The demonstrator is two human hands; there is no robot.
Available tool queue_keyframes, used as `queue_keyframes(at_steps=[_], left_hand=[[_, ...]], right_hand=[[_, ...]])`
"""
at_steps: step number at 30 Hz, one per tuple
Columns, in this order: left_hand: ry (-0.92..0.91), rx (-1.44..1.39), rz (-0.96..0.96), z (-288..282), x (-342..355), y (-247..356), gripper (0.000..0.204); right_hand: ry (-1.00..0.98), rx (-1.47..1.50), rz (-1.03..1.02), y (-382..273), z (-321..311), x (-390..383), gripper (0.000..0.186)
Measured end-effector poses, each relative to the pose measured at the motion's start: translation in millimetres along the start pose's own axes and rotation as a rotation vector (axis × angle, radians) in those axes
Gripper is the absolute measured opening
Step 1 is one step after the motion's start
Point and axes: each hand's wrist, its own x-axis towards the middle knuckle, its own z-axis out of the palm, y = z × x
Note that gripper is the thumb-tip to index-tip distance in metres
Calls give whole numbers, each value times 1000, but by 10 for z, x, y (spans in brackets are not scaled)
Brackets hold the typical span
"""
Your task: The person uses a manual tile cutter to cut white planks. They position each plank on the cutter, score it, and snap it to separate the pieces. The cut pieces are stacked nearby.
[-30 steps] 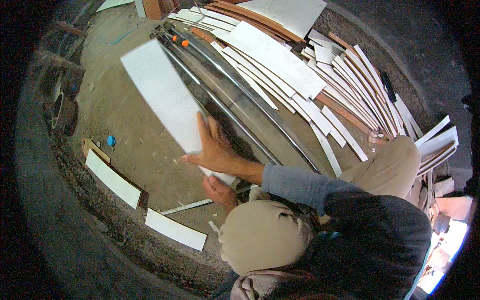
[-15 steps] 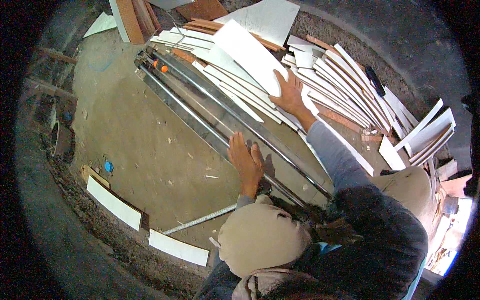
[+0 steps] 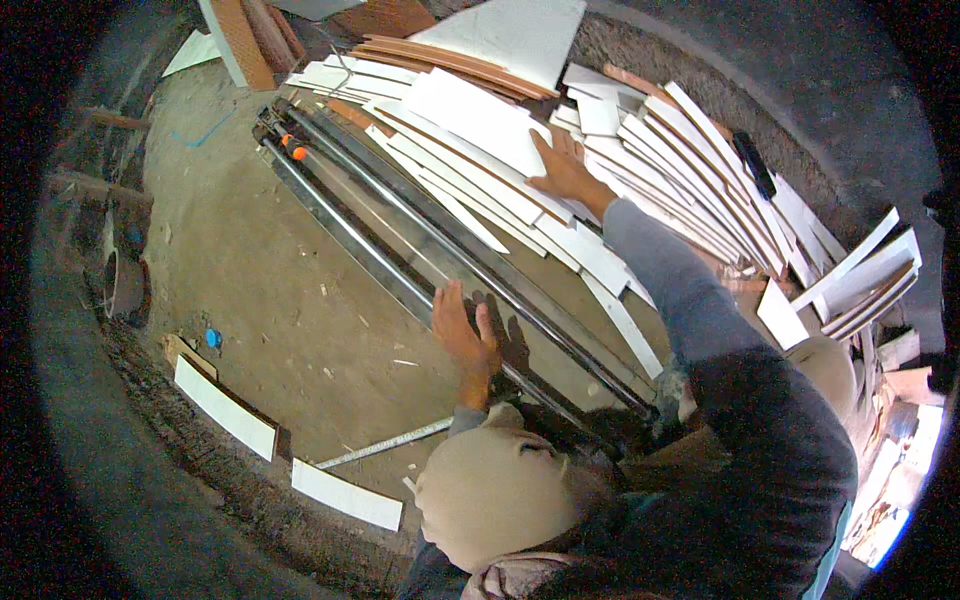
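My right hand [image 3: 572, 177] is at the near right end of a wide white tile piece [image 3: 475, 122], thumb and forefinger spread across that end. The piece lies on a pile of white tile strips [image 3: 455, 180] with brown edges. Above the near rail of a long tile cutter [image 3: 400, 255] is my left hand [image 3: 465, 328], fingers stretched and thumb apart, with nothing in it. Whether it touches the rail I cannot tell. The cutter has two shiny metal rails and orange knobs [image 3: 298, 153] at its far left end.
More white tile strips [image 3: 690, 185] fan out on the right, with a black-handled tool [image 3: 753, 165] on them. Two white strips [image 3: 225, 408] stand along the left edge. A measuring stick [image 3: 390, 443], a blue cap [image 3: 213, 338] and a large white sheet [image 3: 515, 40] lie around.
My right hand has lowered the white tile piece from a tilted position onto the pile. My left hand has shifted slightly left in the picture and stays open.
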Motion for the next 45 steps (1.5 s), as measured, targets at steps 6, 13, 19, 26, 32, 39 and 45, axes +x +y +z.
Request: queue_keyframes(at_steps=[6,13,19,26,32,39,45], left_hand=[[-38,40,15,25,-26,28,51],[-113,191,57,31,-40,1,51],[-186,348,35,45,-48,10,54],[-304,440,158,26,-44,3,59],[-406,525,282,30,-42,-425,58],[-541,624,568,-73,57,-626,57],[-469,584,427,-12,4,-546,56]], right_hand=[[1,-141,-340,365,-591,68,81],[-339,-255,-636,1304,-1854,-925,46],[-674,458,-259,1733,-1413,-2602,50],[-528,111,-129,2338,-963,-4607,45],[-286,11,304,2457,-998,-5276,39],[-93,30,524,2323,-783,-5318,32],[-51,36,601,2330,-737,-5264,27]])
